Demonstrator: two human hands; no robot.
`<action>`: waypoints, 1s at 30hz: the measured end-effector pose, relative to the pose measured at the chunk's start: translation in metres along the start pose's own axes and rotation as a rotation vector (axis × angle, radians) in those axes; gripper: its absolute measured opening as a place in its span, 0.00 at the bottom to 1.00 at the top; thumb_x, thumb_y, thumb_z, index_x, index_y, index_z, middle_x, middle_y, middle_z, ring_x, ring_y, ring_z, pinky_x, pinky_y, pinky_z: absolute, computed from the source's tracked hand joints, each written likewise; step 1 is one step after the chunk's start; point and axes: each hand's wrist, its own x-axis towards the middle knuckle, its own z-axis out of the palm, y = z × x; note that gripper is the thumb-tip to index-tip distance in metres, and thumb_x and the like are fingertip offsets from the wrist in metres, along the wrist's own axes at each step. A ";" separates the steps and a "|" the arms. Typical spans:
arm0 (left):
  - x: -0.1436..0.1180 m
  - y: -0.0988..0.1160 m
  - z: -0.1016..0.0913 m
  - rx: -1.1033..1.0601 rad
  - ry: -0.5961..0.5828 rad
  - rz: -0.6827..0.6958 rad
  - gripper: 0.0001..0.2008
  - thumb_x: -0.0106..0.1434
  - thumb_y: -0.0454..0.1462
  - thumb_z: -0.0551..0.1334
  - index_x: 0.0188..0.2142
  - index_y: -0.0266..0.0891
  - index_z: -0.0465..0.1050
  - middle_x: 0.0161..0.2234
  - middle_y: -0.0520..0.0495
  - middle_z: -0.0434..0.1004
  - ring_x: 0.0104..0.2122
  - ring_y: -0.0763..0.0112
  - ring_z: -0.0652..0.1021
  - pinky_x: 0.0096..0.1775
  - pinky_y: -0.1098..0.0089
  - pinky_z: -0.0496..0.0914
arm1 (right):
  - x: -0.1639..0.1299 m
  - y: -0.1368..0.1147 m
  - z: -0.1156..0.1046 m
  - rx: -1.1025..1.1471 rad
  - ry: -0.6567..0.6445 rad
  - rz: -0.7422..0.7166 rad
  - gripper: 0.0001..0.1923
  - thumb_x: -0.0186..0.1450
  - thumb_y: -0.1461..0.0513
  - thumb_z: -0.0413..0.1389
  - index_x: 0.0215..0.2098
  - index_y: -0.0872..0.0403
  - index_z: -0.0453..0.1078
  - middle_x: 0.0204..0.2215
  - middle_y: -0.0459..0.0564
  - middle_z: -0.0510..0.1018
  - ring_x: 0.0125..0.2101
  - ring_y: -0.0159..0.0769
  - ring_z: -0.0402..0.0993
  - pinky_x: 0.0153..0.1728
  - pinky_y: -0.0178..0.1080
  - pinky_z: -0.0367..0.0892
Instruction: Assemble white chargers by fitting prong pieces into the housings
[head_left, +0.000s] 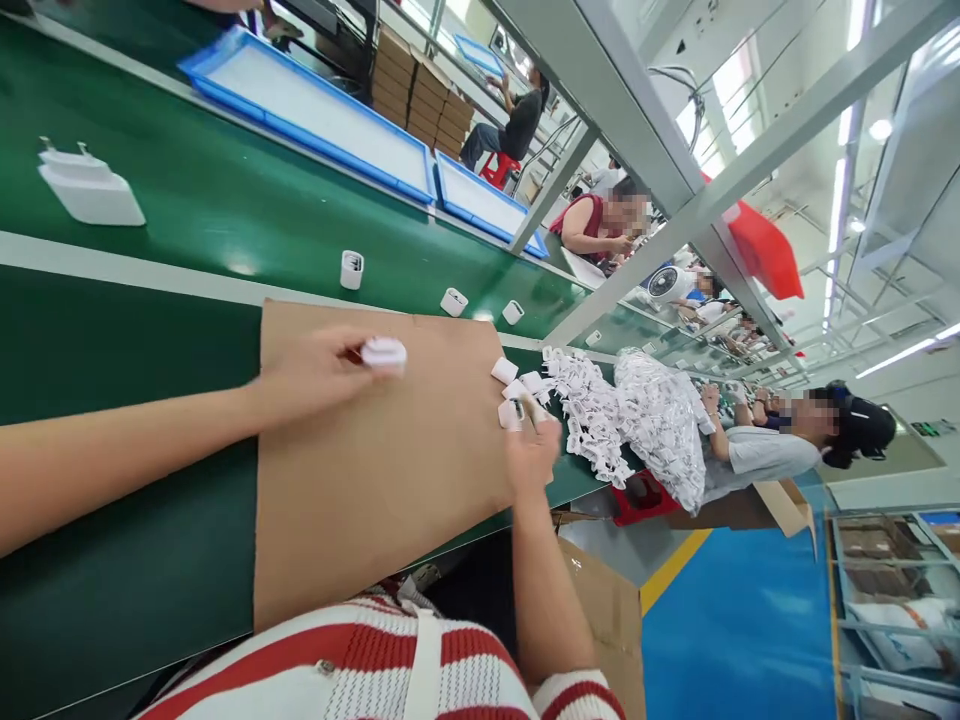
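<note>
- Nearest is the person's own striped red-and-white top, with both bare arms reaching out over a sheet of brown cardboard point(375, 470) that lies flat on the green counter point(127, 340).
- The left hand point(311, 375) rests on the cardboard, its fingers point(352, 352) pinched shut on a small white plug piece point(384, 353), held just above the sheet.
- The right hand point(531, 450) sits at the far right edge of the cardboard, fingers curled down among a few loose white pieces point(514, 392); whether it has actually caught one I cannot tell, since the hand hides its own fingertips.
- To my eye, the picking would go best taking one piece at a time from the loose few, and keeping the held piece turned the same way in the pinch so it does not slip.
- Just beyond lies a big heap of white pieces point(600, 420), partly spilling from a clear bag point(660, 420).
- On the belt past the cardboard stand three small white caps point(352, 269), well apart, and a larger white charger point(88, 187) off to the left.
- Farther off are blue trays point(315, 110), stacked cartons, and other workers seated along the line.
</note>
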 end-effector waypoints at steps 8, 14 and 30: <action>0.100 -0.048 -0.109 0.380 0.466 -0.333 0.24 0.64 0.42 0.62 0.56 0.30 0.72 0.55 0.43 0.75 0.49 0.64 0.72 0.57 0.65 0.66 | 0.062 0.067 -0.008 -0.321 -0.232 0.312 0.18 0.63 0.64 0.55 0.50 0.61 0.78 0.49 0.67 0.81 0.56 0.58 0.67 0.61 0.56 0.52; 0.100 -0.049 -0.094 0.412 0.582 -0.161 0.41 0.59 0.39 0.66 0.68 0.24 0.57 0.71 0.33 0.53 0.68 0.44 0.54 0.68 0.46 0.50 | 0.066 0.063 -0.007 -0.157 -0.160 0.363 0.16 0.63 0.64 0.53 0.46 0.61 0.77 0.49 0.68 0.80 0.54 0.55 0.70 0.62 0.54 0.54; 0.081 0.010 -0.068 0.614 0.008 0.236 0.42 0.61 0.68 0.53 0.48 0.31 0.76 0.50 0.41 0.73 0.53 0.52 0.74 0.57 0.56 0.67 | 0.018 -0.025 -0.042 1.026 -0.280 0.650 0.18 0.54 0.56 0.69 0.41 0.52 0.77 0.33 0.45 0.81 0.23 0.23 0.65 0.22 0.29 0.59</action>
